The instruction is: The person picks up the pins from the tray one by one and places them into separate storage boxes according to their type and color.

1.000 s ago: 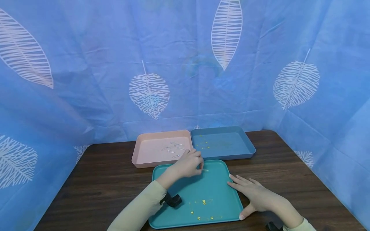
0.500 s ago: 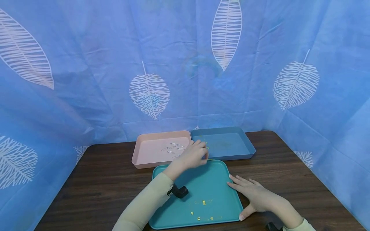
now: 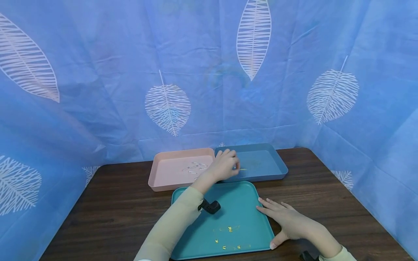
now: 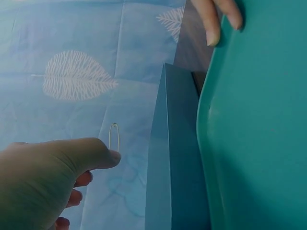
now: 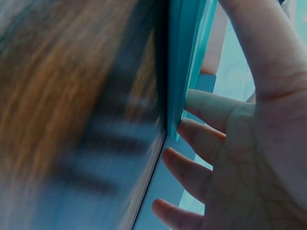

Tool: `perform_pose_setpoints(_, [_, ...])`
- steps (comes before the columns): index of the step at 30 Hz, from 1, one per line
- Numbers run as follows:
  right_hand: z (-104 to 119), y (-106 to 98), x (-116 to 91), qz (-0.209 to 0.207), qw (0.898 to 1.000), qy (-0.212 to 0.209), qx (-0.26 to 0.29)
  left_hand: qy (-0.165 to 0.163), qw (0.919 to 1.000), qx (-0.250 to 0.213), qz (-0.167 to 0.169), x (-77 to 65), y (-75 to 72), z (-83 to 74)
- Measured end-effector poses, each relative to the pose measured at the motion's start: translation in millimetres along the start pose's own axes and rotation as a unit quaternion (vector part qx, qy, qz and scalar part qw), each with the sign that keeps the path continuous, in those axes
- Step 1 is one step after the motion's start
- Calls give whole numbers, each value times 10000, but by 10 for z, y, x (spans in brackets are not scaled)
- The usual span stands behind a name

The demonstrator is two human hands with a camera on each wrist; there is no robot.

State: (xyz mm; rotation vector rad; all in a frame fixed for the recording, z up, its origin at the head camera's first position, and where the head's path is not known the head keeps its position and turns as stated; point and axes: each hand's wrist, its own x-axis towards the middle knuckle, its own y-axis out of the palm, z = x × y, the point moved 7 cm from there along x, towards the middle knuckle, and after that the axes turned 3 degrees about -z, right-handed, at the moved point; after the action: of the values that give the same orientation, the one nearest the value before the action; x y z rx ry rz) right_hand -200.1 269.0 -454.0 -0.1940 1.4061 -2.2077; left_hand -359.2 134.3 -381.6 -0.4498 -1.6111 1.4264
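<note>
My left hand is over the left part of the blue tray. Between thumb and fingers it pinches a gold safety pin, whose coiled end points away from the hand in the left wrist view. At the right edge of the teal tray rests my right hand, its fingers spread and touching the rim. Several gold safety pins lie near the front of the teal tray. Whatever lies in the blue tray beneath my left hand is mostly hidden.
A pink tray with several silver safety pins stands left of the blue one, partly behind my left arm. All three trays stand on a dark wooden table. A blue leaf-print cloth hangs behind and at the sides.
My left hand has carried the gold safety pin from the far edge of the teal tray up and rightward over the blue tray. The right hand has stayed in place.
</note>
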Motion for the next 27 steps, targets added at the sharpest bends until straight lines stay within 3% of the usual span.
perform_pose_setpoints(14, [6, -4, 0, 52, 9999, 94, 10, -706, 9960, -495, 227, 255, 163, 218])
perform_pose_setpoints(21, [14, -9, -1, 53, 10000, 50, -2, -1040, 9931, -504, 208, 339, 277, 367])
perform_pose_setpoints(27, [5, -4, -2, 51, 10000, 22, 42, -1339, 9892, -464, 385, 383, 411, 493])
